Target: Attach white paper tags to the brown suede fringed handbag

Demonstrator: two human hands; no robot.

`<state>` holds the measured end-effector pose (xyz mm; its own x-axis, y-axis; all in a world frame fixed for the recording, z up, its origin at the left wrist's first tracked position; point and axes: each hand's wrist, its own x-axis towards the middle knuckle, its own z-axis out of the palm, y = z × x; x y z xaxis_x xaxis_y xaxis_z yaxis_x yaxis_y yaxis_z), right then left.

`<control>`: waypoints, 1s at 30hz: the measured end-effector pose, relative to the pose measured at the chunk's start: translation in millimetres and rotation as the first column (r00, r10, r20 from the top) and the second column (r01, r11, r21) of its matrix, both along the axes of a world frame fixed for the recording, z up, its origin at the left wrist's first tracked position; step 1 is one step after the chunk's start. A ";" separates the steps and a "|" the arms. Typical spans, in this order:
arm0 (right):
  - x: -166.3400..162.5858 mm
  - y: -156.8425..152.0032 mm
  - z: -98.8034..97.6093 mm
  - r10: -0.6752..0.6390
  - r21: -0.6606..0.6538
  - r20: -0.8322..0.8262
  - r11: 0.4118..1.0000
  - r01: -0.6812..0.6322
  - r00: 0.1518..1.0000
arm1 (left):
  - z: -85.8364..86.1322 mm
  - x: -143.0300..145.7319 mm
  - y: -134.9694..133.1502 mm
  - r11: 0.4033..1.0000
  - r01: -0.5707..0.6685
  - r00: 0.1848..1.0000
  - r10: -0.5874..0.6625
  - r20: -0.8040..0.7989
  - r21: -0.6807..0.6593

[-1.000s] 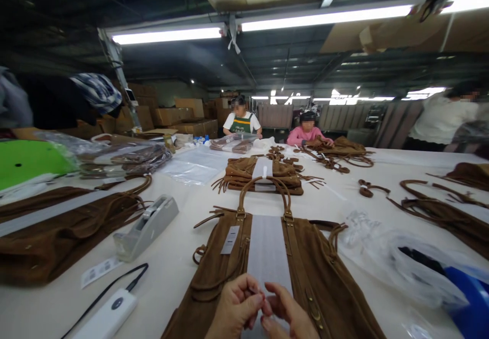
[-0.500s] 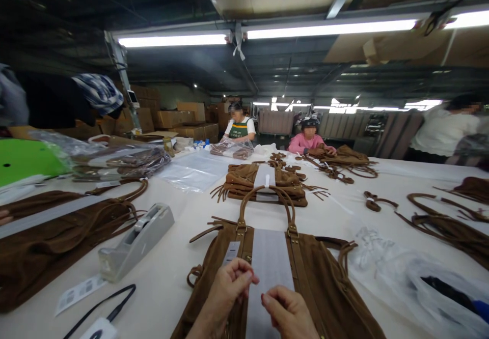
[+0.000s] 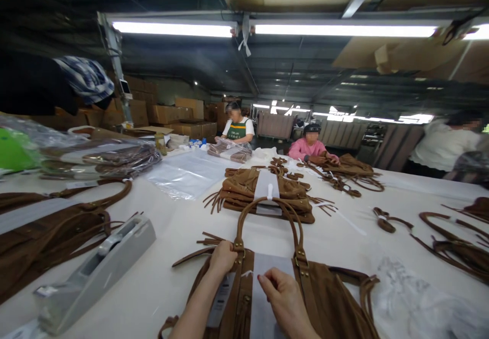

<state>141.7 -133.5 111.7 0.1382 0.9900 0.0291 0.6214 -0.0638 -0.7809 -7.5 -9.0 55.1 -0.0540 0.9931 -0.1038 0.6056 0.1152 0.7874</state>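
Note:
A brown handbag (image 3: pixel 324 288) lies flat before me, its two looped handles (image 3: pixel 241 222) pointing away from me. A whitish wrap strip (image 3: pixel 263 318) runs down its middle. My left hand (image 3: pixel 223 256) is closed at the bag's upper left edge, against the foot of the left handle; its fingertips are partly hidden. Just below it lies a printed white label (image 3: pixel 220 301). My right hand (image 3: pixel 283 295) is over the wrap strip, thumb and fingers pinched together; whatever is in them is too small to make out. A small white tie (image 3: pixel 247 274) shows between the hands.
A grey tape dispenser (image 3: pixel 99 273) stands at left beside another wrapped brown bag (image 3: pixel 57 232). Stacked brown bags (image 3: pixel 237 191) lie beyond mine. Plastic-covered bags (image 3: pixel 103 158) sit far left, crumpled clear plastic (image 3: pixel 416 283) at right. Two people (image 3: pixel 239 128) work across the table.
My left hand has moved away from the right one, up and forward to the foot of the left handle. My right hand stays pinched over the strip. The view has shifted slightly.

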 end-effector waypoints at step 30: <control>-44.7 99.2 -66.5 -0.155 0.180 0.661 0.983 0.046 0.734 | 1.2 -13.9 5.9 0.968 0.172 0.797 -0.029 0.604 -0.181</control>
